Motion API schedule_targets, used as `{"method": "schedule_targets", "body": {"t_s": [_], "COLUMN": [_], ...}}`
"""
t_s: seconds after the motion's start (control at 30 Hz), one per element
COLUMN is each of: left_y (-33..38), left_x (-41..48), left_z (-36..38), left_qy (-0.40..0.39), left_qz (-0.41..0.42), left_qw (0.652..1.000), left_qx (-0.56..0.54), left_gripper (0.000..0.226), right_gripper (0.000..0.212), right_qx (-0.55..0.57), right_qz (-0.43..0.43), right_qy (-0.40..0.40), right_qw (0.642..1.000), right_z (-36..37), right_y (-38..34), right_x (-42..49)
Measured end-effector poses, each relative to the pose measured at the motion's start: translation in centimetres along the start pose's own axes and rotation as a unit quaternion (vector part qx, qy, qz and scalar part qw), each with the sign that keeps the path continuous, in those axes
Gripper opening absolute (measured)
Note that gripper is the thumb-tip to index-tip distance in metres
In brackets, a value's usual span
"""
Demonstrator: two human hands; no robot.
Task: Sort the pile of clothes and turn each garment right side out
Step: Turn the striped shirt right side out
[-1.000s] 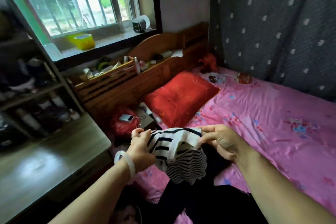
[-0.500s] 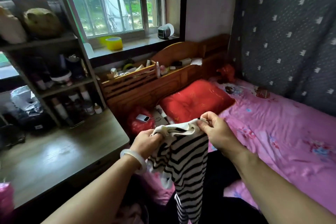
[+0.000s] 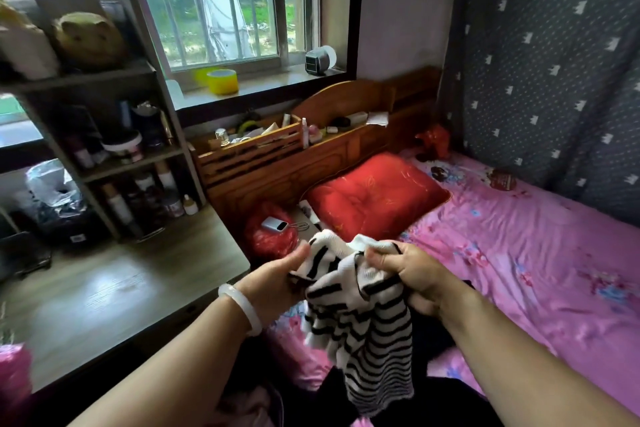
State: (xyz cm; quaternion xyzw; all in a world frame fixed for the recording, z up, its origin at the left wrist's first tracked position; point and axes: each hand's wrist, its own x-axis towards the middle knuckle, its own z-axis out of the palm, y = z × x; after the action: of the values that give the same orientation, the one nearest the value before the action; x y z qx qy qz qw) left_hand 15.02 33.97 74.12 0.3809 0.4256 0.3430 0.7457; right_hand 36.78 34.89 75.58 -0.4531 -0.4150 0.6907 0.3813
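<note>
The garment (image 3: 363,315) hangs between the left hand (image 3: 273,281) and the right hand (image 3: 415,274), which both grip it above a heap of clothes (image 3: 433,399) at the near edge of the bed (image 3: 536,253). Beyond the hands a pillow (image 3: 374,198) lies against the headboard (image 3: 277,170). A bag (image 3: 266,243) sits just left of the pillow, with a power bank (image 3: 274,225) on it. A desk (image 3: 104,295) stands left of the bed, with a shelf unit (image 3: 114,156) at its back. A curtain (image 3: 554,62) hangs along the bed's right side.
</note>
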Motion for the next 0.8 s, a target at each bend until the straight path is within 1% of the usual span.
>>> {"method": "schedule_targets", "body": {"t_s": [0.03,0.07,0.1,0.13,0.17,0.2,0.23,0.27,0.3,0.33,0.37,0.4,0.43,0.47,0.5,0.57,0.6,0.63,0.67,0.7,0.73,0.8], "left_y": [-0.4,-1.0,-1.7,-2.3,-2.9,-3.4,-4.0,-4.4,-4.6,-4.6,-4.1,-3.4,-2.6,-1.8,-1.0,0.2,0.6,1.0,1.0,1.2,1.4,1.7], "left_x": [-0.1,0.0,0.3,0.5,0.8,0.9,1.5,2.0,2.4,2.7,2.9,2.6,2.2,1.8,1.4,0.6,0.6,0.3,0.6,0.5,0.5,0.2], "left_z": [0.2,0.1,-0.1,0.1,0.2,0.8,0.7,0.6,0.5,0.3,0.1,-0.2,-0.5,-0.9,-1.2,-1.4,-1.5,-1.3,-1.5,-1.5,-1.6,-1.9], "left_qy": [-0.037,-0.072,-0.094,-0.091,-0.059,-0.010,0.055,0.117,0.179,0.221,0.241,0.254,0.257,0.252,0.236,0.196,0.176,0.168,0.164,0.160,0.153,0.137], "left_qz": [0.045,0.074,0.087,0.092,0.100,0.110,0.133,0.161,0.182,0.179,0.169,0.146,0.120,0.109,0.101,0.074,0.060,0.045,0.031,0.010,-0.004,-0.012], "left_qw": [0.997,0.991,0.982,0.972,0.958,0.938,0.914,0.896,0.888,0.898,0.917,0.932,0.940,0.944,0.950,0.963,0.969,0.972,0.977,0.982,0.987,0.991], "left_qx": [0.046,0.088,0.138,0.196,0.261,0.329,0.378,0.396,0.384,0.336,0.268,0.212,0.189,0.182,0.180,0.171,0.164,0.156,0.132,0.097,0.056,-0.005], "left_gripper": [0.047,0.058,0.075,0.090,0.100,0.104,0.098,0.081,0.056,0.029,0.011,0.018,0.028,0.029,0.024,0.019,0.019,0.019,0.017,0.014,0.014,0.016], "right_gripper": [0.011,0.017,0.022,0.026,0.027,0.028,0.030,0.032,0.034,0.035,0.037,0.039,0.044,0.049,0.053,0.057,0.054,0.047,0.038,0.032,0.031,0.036], "right_qx": [0.033,0.051,0.058,0.064,0.068,0.073,0.078,0.086,0.087,0.082,0.067,0.035,-0.021,-0.089,-0.161,-0.289,-0.350,-0.395,-0.423,-0.430,-0.422,-0.363], "right_qz": [0.002,0.002,-0.001,0.001,0.003,0.007,0.006,0.008,0.007,0.004,-0.006,-0.016,-0.025,-0.027,-0.015,0.039,0.056,0.054,0.046,0.038,0.031,0.032], "right_qy": [-0.005,-0.011,-0.012,-0.010,-0.006,-0.008,-0.014,-0.022,-0.022,-0.020,-0.015,-0.008,-0.006,-0.018,-0.054,-0.144,-0.155,-0.145,-0.121,-0.097,-0.082,-0.091], "right_qw": [0.999,0.999,0.998,0.998,0.998,0.997,0.997,0.996,0.996,0.996,0.998,0.999,0.999,0.995,0.985,0.946,0.922,0.905,0.897,0.897,0.902,0.927], "right_z": [0.1,0.3,0.5,0.7,0.7,0.8,0.8,0.9,0.7,0.5,0.0,-0.6,-1.5,-2.4,-3.4,-4.5,-4.8,-4.9,-4.9,-5.0,-5.0,-5.0], "right_y": [-0.1,-0.3,-0.4,-0.5,-0.4,-0.4,-0.3,-0.2,-0.1,-0.3,-0.5,-0.7,-1.0,-1.2,-1.3,-1.3,-1.1,-0.9,-0.9,-0.9,-0.9,-1.0], "right_x": [0.1,0.2,0.3,0.3,0.5,0.6,0.7,0.8,1.0,1.0,1.0,0.8,0.6,0.4,0.2,-0.3,-0.3,-0.3,-0.3,-0.3,-0.2,-0.1]}}
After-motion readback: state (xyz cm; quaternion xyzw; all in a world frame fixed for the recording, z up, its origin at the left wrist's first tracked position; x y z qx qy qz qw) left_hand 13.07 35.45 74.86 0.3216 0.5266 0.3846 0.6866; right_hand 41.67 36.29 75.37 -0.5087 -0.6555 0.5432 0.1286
